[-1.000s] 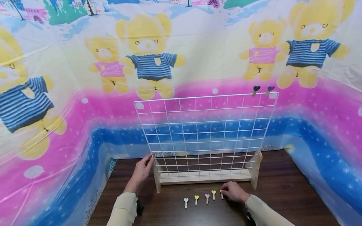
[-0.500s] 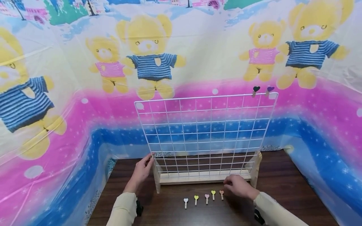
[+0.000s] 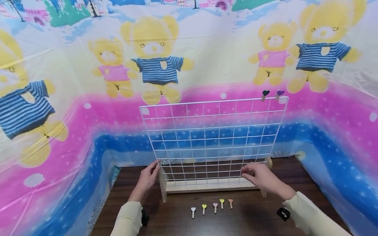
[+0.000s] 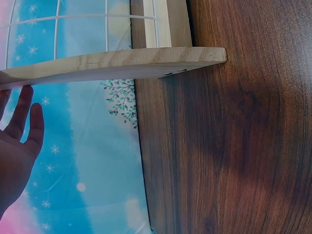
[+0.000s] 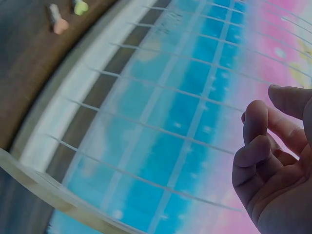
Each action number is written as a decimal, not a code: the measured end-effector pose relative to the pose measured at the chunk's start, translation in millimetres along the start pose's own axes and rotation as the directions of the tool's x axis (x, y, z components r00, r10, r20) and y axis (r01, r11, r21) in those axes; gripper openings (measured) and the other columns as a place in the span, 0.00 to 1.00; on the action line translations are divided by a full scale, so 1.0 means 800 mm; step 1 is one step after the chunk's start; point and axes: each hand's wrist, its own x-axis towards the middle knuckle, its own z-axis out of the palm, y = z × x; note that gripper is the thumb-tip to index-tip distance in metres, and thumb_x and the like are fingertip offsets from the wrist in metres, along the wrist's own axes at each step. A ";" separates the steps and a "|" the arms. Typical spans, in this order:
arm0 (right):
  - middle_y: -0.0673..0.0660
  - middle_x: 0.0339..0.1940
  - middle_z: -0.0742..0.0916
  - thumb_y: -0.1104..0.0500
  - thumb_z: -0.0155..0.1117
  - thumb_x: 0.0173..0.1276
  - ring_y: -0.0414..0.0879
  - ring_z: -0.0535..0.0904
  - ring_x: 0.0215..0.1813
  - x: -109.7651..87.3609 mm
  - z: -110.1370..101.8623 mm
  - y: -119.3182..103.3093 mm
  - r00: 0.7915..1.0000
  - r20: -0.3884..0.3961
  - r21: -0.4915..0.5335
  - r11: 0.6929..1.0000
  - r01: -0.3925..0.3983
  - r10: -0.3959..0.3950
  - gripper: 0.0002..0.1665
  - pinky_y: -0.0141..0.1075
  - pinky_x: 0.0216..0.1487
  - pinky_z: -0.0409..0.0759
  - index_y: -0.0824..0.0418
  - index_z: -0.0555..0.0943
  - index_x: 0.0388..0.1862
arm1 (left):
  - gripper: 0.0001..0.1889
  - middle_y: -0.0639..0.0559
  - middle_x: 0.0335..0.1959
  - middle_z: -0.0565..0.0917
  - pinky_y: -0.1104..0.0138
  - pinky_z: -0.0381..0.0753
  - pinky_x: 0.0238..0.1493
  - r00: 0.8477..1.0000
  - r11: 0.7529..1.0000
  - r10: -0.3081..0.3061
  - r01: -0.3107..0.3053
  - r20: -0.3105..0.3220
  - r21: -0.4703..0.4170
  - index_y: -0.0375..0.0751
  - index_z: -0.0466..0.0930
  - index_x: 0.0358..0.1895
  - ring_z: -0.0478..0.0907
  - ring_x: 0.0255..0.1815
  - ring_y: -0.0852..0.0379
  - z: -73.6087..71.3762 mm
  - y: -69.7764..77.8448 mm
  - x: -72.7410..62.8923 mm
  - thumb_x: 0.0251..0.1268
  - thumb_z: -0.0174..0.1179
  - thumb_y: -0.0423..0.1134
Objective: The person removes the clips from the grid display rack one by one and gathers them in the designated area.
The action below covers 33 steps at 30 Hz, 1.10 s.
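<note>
A white wire grid rack stands upright in a wooden base. My left hand touches its left wooden upright; in the left wrist view the fingers lie fairly straight against the outer face, thumb hidden. My right hand is raised in front of the grid's lower right, loosely curled, with nothing between thumb and fingers in the right wrist view. Several heart clothespins lie on the table: white, yellow, pink, another yellow, orange.
A dark green heart clothespin and a purple heart clothespin are clipped on the grid's top wire at right. A brown wood table lies beneath. Behind and at both sides hangs a bear-print cloth.
My right hand has left the orange clothespin on the table and moved up and right, in front of the grid. The left hand stays at the upright.
</note>
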 end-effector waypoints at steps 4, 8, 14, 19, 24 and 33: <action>0.51 0.39 0.85 0.61 0.65 0.64 0.32 0.72 0.25 0.005 -0.031 -0.010 0.999 -0.032 0.001 1.000 0.016 -0.016 0.09 0.31 0.25 0.72 0.59 0.84 0.44 | 0.19 0.38 0.51 0.80 0.53 0.76 0.44 1.000 1.000 0.014 -0.014 -0.009 0.003 0.40 0.71 0.65 0.77 0.48 0.46 0.000 -0.002 0.000 0.75 0.48 0.38; 0.48 0.35 0.84 0.60 0.66 0.64 0.33 0.71 0.24 0.011 -0.062 -0.019 0.995 -0.088 -0.035 0.999 0.037 -0.040 0.10 0.31 0.23 0.71 0.59 0.84 0.44 | 0.18 0.41 0.49 0.81 0.55 0.75 0.42 1.000 1.000 0.013 -0.013 -0.013 0.002 0.42 0.72 0.64 0.77 0.45 0.48 0.000 -0.002 0.000 0.75 0.48 0.38; 0.45 0.26 0.79 0.59 0.67 0.63 0.36 0.69 0.20 0.026 -0.110 -0.037 0.978 -0.190 -0.097 0.993 0.065 -0.082 0.11 0.32 0.20 0.69 0.59 0.84 0.45 | 0.18 0.42 0.47 0.81 0.57 0.75 0.40 1.000 1.000 0.004 -0.004 -0.016 0.001 0.45 0.72 0.64 0.77 0.43 0.50 -0.001 -0.002 0.000 0.74 0.48 0.38; 0.46 0.23 0.77 0.61 0.68 0.62 0.36 0.68 0.18 0.037 -0.150 -0.058 0.950 -0.281 -0.144 0.985 0.100 -0.138 0.12 0.32 0.19 0.68 0.60 0.84 0.45 | 0.19 0.42 0.47 0.81 0.58 0.75 0.40 1.000 1.000 0.006 -0.006 -0.011 -0.004 0.44 0.72 0.65 0.77 0.43 0.50 -0.001 -0.002 0.000 0.74 0.48 0.38; 0.48 0.21 0.77 0.63 0.68 0.62 0.37 0.68 0.16 0.051 -0.188 -0.082 0.899 -0.396 -0.156 0.978 0.136 -0.188 0.13 0.32 0.17 0.67 0.61 0.84 0.47 | 0.19 0.42 0.47 0.81 0.56 0.76 0.41 1.000 1.000 0.001 -0.001 -0.008 0.004 0.44 0.71 0.65 0.78 0.44 0.49 -0.002 -0.001 0.000 0.75 0.48 0.39; 0.55 0.29 0.80 0.65 0.67 0.62 0.32 0.73 0.19 0.092 -0.240 -0.110 0.785 -0.589 -0.130 0.981 0.142 -0.192 0.15 0.24 0.19 0.66 0.63 0.84 0.49 | 0.19 0.42 0.48 0.81 0.58 0.75 0.40 1.000 1.000 -0.011 0.011 0.012 -0.001 0.43 0.71 0.66 0.77 0.45 0.50 -0.003 0.000 0.000 0.75 0.48 0.38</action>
